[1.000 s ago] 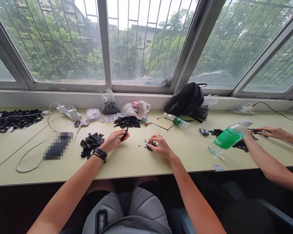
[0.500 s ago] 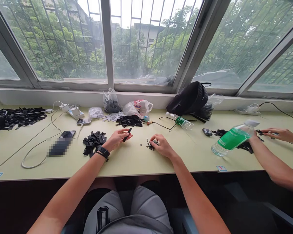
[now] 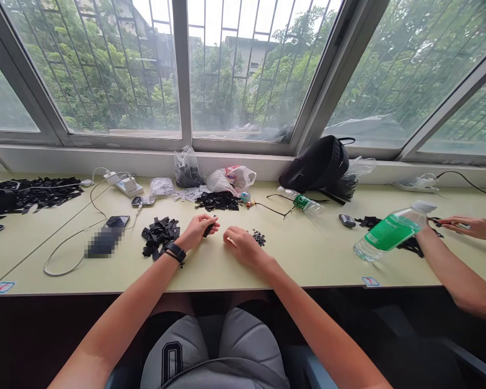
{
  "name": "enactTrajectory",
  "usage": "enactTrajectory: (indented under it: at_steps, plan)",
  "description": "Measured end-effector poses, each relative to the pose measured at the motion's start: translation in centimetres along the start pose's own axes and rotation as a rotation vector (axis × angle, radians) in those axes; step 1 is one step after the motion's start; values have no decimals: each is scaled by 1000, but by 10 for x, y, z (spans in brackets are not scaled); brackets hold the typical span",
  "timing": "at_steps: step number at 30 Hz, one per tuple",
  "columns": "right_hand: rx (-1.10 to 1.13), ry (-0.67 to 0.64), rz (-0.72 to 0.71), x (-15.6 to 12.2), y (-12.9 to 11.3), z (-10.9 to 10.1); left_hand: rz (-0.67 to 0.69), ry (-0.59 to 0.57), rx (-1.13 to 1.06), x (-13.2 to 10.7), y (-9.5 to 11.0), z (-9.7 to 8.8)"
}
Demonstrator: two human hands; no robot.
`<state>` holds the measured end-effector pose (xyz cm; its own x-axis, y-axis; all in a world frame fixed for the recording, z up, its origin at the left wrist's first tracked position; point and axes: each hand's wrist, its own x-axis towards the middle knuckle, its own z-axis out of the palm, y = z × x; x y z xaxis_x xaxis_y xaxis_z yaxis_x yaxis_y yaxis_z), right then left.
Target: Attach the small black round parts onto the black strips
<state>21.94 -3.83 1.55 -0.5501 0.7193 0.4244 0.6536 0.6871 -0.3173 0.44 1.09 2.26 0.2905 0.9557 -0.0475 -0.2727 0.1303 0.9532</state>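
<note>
My left hand (image 3: 196, 232), with a black watch on its wrist, is closed on a short flat black strip (image 3: 209, 229), held slanted above the table. Just to the right, my right hand (image 3: 243, 246) has its fingers curled together; anything pinched in them is too small or hidden to make out. The two hands are close but apart. Beside my right hand lies a small heap of black rings (image 3: 260, 236), partly behind it. Left of my left wrist is a loose pile of black strips (image 3: 160, 236).
Behind the hands lie another black pile (image 3: 217, 201), plastic bags (image 3: 187, 168) and glasses (image 3: 284, 214). A phone (image 3: 117, 222) and cable are left. To the right stand a tilted bottle (image 3: 391, 232) and a co-worker's arms (image 3: 457, 262). A black bag (image 3: 316, 165) rests by the window.
My right hand has left the heap of rings and moved left, close to my left hand. My left hand still holds the black strip. The view has shifted slightly.
</note>
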Motion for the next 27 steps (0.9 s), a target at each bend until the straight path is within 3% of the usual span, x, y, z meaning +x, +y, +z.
enactTrajectory:
  at_steps: [3, 5, 10, 17, 27]
  plan:
    - [-76, -42, -42, 3, -4, 4, 24, 4, 38, -1, 0, -1]
    - [-23, -1, -32, 3, -1, 1, 37, -16, 46, -1, 1, -1]
    - [251, 170, 155, 20, 9, -8, 70, -158, 112, -6, 6, 1]
    - [734, 50, 283, 31, 18, -5, 93, -209, 190, -10, 7, -2]
    - [872, 27, 432, 19, 18, -10, 17, -184, 405, -13, 6, -4]
